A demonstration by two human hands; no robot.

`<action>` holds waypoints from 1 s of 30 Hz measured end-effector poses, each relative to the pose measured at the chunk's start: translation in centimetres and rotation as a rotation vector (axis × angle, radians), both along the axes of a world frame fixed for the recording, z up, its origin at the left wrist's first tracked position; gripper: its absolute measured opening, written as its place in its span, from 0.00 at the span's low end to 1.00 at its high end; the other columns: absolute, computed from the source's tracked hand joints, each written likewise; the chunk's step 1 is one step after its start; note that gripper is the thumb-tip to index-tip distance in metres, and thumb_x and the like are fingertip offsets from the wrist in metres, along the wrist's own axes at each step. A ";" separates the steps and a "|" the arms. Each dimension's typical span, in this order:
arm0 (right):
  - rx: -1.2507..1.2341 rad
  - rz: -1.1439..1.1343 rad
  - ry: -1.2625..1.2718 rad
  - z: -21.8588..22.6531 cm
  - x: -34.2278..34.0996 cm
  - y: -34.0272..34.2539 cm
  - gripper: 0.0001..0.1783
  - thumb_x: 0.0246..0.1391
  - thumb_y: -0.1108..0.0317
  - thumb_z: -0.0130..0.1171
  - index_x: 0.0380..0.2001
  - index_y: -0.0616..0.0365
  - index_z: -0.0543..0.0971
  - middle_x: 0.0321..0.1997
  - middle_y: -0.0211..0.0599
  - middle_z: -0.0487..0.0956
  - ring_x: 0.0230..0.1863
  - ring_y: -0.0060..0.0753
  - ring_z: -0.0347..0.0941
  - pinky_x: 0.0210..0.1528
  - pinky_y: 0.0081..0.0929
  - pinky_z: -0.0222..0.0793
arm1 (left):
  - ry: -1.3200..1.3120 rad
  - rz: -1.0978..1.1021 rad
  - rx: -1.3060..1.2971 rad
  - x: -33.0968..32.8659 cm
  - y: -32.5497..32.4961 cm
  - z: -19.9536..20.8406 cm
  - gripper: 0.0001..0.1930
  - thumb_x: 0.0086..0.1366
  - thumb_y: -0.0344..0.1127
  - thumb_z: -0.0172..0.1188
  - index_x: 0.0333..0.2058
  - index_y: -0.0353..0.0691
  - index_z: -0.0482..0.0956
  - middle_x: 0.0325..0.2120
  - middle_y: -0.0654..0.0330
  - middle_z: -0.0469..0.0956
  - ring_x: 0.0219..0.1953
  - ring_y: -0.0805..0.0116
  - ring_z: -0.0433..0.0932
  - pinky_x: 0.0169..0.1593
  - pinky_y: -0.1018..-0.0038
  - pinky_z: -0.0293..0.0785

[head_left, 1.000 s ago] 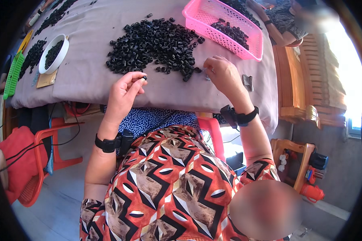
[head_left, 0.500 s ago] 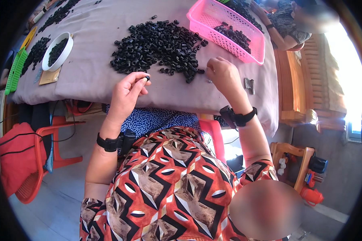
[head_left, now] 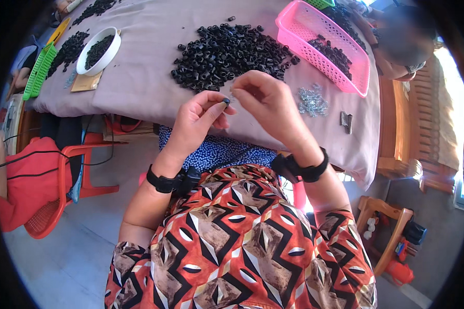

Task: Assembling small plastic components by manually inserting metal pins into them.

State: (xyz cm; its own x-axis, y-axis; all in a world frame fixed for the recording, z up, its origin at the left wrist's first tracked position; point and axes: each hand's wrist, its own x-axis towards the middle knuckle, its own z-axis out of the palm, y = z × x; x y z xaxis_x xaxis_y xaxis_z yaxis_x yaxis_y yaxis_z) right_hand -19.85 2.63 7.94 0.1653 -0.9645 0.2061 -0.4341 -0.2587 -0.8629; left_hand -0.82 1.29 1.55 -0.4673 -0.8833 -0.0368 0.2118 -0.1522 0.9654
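Observation:
My left hand (head_left: 195,119) pinches a small black plastic cap (head_left: 226,101) between thumb and fingertips, above the near edge of the cloth-covered table (head_left: 139,105). Close beside it, my right hand (head_left: 267,100) is closed in a pinch on a small silvery wire piece (head_left: 232,97), possibly a spring; its exact shape is too small to make out. Just beyond both hands spreads a big pile of like black plastic pieces (head_left: 227,54). To the right of my right hand lies a heap of small silvery metal pieces (head_left: 313,101) that look like springs.
A pink basket (head_left: 359,85) holding black pieces stands at the far right, with a dark scrap (head_left: 346,122) nearer. At left are a white round bowl (head_left: 114,49) and a green basket (head_left: 36,77). Another person (head_left: 397,62) sits at the far right. A red chair (head_left: 62,190) stands at left.
My right hand has come from the silvery heap, which it was covering, leftward to my left hand. The left hand keeps its black cap. The whole view has shifted somewhat.

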 end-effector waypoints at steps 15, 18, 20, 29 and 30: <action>0.158 -0.116 -0.249 -4.0 0.8 -1.3 0.05 0.59 0.73 0.60 0.36 0.63 0.78 0.30 0.28 0.77 0.32 0.15 0.72 0.37 0.18 0.70 | 0.004 0.139 0.147 0.2 -2.3 0.2 0.10 0.73 0.37 0.53 0.43 0.37 0.77 0.29 0.65 0.80 0.20 0.86 0.61 0.23 0.86 0.57; 0.127 -0.159 -0.298 -4.7 0.1 -1.3 0.05 0.60 0.73 0.59 0.37 0.63 0.78 0.30 0.24 0.76 0.32 0.13 0.71 0.36 0.17 0.69 | 0.047 0.194 0.094 -0.1 -4.3 0.9 0.11 0.74 0.35 0.51 0.46 0.36 0.77 0.32 0.61 0.80 0.20 0.85 0.61 0.23 0.87 0.55; 0.137 -0.172 -0.300 -5.0 -0.1 -0.9 0.05 0.59 0.73 0.60 0.36 0.63 0.78 0.30 0.25 0.76 0.32 0.14 0.71 0.36 0.17 0.69 | 0.078 0.207 -0.003 -0.4 -5.6 1.0 0.11 0.73 0.36 0.53 0.46 0.36 0.77 0.33 0.60 0.82 0.21 0.85 0.63 0.24 0.87 0.58; -0.169 -0.295 0.137 -3.7 -1.1 -0.6 0.10 0.49 0.77 0.63 0.37 0.60 0.80 0.31 0.35 0.77 0.29 0.29 0.74 0.33 0.26 0.71 | -0.184 0.101 -0.189 0.6 -3.5 0.6 0.11 0.72 0.37 0.55 0.47 0.38 0.78 0.36 0.61 0.84 0.31 0.81 0.76 0.33 0.83 0.70; -0.166 -0.291 0.138 -3.4 -0.8 -0.2 0.10 0.49 0.77 0.63 0.37 0.60 0.80 0.31 0.35 0.77 0.29 0.29 0.74 0.33 0.26 0.71 | -0.199 0.134 -0.191 1.0 -3.6 0.3 0.11 0.72 0.38 0.55 0.47 0.38 0.78 0.37 0.61 0.84 0.31 0.81 0.76 0.33 0.83 0.70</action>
